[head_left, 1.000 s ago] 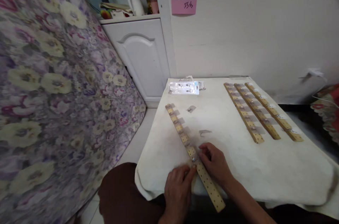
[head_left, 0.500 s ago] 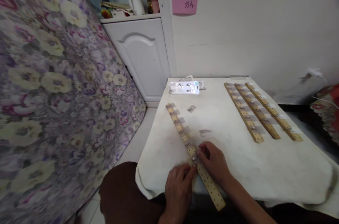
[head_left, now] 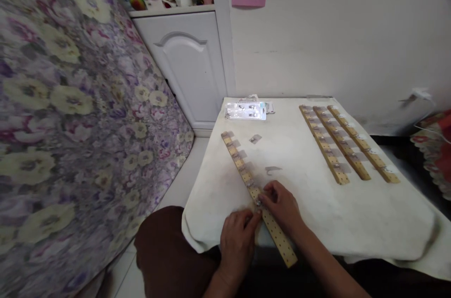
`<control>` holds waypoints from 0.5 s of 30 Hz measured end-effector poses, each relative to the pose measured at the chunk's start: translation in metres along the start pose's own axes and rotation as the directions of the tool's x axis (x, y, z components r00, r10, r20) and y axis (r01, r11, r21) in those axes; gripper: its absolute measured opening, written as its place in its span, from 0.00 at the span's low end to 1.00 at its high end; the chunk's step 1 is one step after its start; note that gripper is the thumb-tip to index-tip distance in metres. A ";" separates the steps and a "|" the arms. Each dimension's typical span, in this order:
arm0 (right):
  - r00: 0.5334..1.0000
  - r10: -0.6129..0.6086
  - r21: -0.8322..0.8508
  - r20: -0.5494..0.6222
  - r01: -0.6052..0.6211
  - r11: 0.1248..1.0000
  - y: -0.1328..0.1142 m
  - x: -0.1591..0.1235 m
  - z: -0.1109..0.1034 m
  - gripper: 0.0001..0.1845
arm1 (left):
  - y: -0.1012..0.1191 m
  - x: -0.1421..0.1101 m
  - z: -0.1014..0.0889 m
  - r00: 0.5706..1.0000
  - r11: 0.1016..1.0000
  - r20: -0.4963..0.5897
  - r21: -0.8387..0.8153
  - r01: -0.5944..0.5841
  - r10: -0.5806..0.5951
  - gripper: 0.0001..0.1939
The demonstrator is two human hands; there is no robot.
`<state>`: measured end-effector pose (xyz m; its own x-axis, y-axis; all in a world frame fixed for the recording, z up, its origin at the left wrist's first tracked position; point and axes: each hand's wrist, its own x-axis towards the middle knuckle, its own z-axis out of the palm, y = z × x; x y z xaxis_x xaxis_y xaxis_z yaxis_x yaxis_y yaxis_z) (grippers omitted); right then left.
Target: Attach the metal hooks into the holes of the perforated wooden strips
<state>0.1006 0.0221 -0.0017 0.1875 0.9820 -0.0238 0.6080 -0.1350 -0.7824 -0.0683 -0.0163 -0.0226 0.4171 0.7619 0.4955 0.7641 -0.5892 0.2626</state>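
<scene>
A long, pale wooden strip (head_left: 280,239) dotted with small holes lies slantwise over the table's near edge. Several clear patches with metal hooks are set along its far part. Over its middle, my right hand (head_left: 283,206) pinches a small clear hook (head_left: 259,203) against the wood. My left hand (head_left: 237,234) rests on the near-left side, fingers curled, with its thumb and fingertip at the strip just below that hook. The hook's patch is mostly hidden by my fingers. Two loose clear pieces, a hook patch (head_left: 255,139) and a thin curled film (head_left: 273,169), lie right of the strip.
Three similar wooden strips with hooks (head_left: 324,144) lie side by side on the right of the cloth-covered table (head_left: 359,223). Packaged hooks (head_left: 245,111) lie at the back left. A floral curtain (head_left: 70,148) hangs at left; a white wall (head_left: 317,30) stands behind.
The whole scene sits slightly higher in view as the camera tips down. My right fingertips have shifted a little over the hook; the strip stays in about the same place.
</scene>
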 end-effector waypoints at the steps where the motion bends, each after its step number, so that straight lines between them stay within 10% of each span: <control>1: 1.000 0.003 -0.002 -0.002 -0.003 1.000 0.000 0.000 0.000 0.10 | 0.000 0.000 0.000 1.000 1.000 0.003 0.001 0.002 -0.002 0.18; 15: 0.997 -0.071 0.056 -0.002 0.071 0.996 0.006 0.001 -0.003 0.13 | 0.004 -0.001 -0.001 0.998 0.999 0.038 0.023 0.039 -0.040 0.18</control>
<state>0.1067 0.0215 -0.0039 0.1453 0.9888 0.0330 0.5759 -0.0574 -0.8155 -0.0663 -0.0195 -0.0211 0.4046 0.7945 0.4529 0.7908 -0.5527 0.2629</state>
